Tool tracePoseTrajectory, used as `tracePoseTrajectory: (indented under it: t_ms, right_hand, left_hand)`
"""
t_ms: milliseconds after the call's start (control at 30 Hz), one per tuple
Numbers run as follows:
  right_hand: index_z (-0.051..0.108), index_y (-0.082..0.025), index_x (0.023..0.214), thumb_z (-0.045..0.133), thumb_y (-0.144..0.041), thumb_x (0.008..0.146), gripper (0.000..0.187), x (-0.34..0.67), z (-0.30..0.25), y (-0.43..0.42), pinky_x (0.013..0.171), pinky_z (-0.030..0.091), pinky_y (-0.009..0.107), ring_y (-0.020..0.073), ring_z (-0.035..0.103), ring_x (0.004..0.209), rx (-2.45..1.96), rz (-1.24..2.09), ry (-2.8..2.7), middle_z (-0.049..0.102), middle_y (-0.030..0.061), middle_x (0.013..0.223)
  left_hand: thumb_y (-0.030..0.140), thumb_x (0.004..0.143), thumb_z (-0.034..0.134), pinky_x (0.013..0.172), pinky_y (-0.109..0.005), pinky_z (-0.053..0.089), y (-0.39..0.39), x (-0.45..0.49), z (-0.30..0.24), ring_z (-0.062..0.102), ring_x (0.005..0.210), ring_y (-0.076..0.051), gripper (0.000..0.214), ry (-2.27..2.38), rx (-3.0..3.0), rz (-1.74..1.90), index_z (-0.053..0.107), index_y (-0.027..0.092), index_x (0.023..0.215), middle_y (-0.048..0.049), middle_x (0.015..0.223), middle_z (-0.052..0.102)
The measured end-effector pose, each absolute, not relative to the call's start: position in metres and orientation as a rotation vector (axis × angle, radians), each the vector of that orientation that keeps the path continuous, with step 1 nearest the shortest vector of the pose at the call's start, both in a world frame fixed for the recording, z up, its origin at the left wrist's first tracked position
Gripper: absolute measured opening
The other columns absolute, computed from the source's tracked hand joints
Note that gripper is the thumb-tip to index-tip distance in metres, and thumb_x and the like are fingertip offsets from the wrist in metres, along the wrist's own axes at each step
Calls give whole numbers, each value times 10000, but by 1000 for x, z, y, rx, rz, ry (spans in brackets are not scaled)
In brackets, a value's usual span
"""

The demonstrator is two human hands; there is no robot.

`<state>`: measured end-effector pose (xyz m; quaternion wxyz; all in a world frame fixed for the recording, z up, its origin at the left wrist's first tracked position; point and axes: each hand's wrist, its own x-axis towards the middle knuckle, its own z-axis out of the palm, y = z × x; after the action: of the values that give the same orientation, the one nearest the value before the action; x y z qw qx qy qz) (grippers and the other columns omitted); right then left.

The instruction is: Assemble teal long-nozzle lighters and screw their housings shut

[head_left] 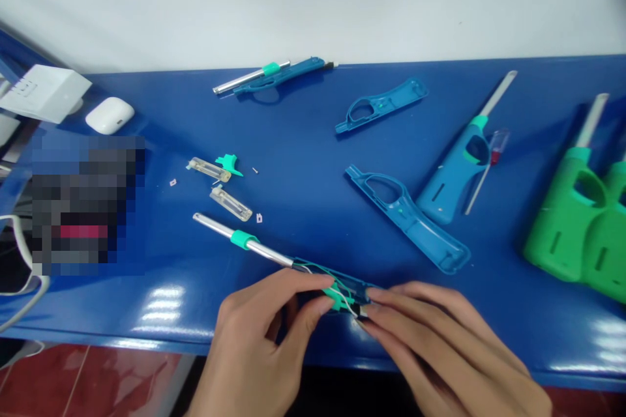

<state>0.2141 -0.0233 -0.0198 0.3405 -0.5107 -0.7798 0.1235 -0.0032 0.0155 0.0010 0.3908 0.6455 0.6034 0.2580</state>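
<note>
An opened gas lighter lies near the table's front edge, its blue shell half [362, 285] facing up, with thin green and white wires [320, 270] inside. Its metal tube [215, 225] with a green collar [243, 239] points to the upper left. My left hand [264, 332] pinches the green trigger [337, 296] between thumb and index finger. From the other side, my right hand [440, 339] closes its fingertips on a small black-and-white part [360, 311] at the wire ends. Fingers partly hide that part and the shell's lower end.
Two clear fuel tanks [209, 169] and a loose green trigger [229, 164] lie beyond the tube, near a small screw [255, 171]. Blue shell halves [415, 228], a blue lighter [452, 172], a screwdriver [478, 189] and green lighters [562, 221] are rightward. Another opened lighter [278, 75] lies behind.
</note>
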Motion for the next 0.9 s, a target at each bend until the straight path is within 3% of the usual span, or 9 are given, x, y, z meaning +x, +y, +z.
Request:
tracePoseTrajectory:
  t_ms: [133, 333, 567, 700, 900]
  right_hand:
    - [844, -215, 1050, 638, -102, 1010, 238, 213, -21, -26, 826, 698, 276, 194, 808, 934, -1331, 330, -2079, 854, 27, 1044]
    - [852, -299, 1105, 598, -121, 1039, 317, 198, -37, -39, 837, 688, 328, 205, 796, 947, -1461, 308, -1804, 852, 6, 1009]
    - [836, -290, 1156, 669, -107, 998, 294, 201, -40, -41, 857, 686, 320, 213, 801, 967, -1453, 263, -1885, 854, 13, 1039]
    - [837, -233, 1103, 612, -92, 1028, 276, 208, -31, -34, 839, 690, 284, 196, 793, 965, -1378, 301, -2006, 848, 28, 1067]
    - [828, -182, 1087, 620, -88, 1029, 236, 212, -24, -26, 845, 678, 253, 184, 771, 981, -1331, 300, -2027, 842, 44, 1058]
  left_hand:
    - [211, 935, 741, 558, -161, 551, 14, -4, 0, 612, 525, -95, 153, 1535, 1647, 642, 815, 342, 955, 77, 837, 804]
    - [186, 934, 731, 655, -139, 568, 14, -3, 0, 745, 705, -99, 185, 1508, 1635, 666, 801, 357, 947, 96, 878, 821]
    - [215, 929, 733, 583, -148, 569, 16, -1, 3, 708, 601, -103, 142, 1539, 1633, 655, 813, 331, 910, 73, 827, 813]
    - [234, 923, 747, 540, -170, 557, 15, 2, 4, 687, 575, -113, 111, 1563, 1624, 659, 813, 323, 920, 59, 841, 814]
    - [255, 888, 818, 581, -200, 555, 9, 5, 2, 620, 538, -111, 73, 1610, 1624, 684, 785, 314, 917, 84, 786, 784]
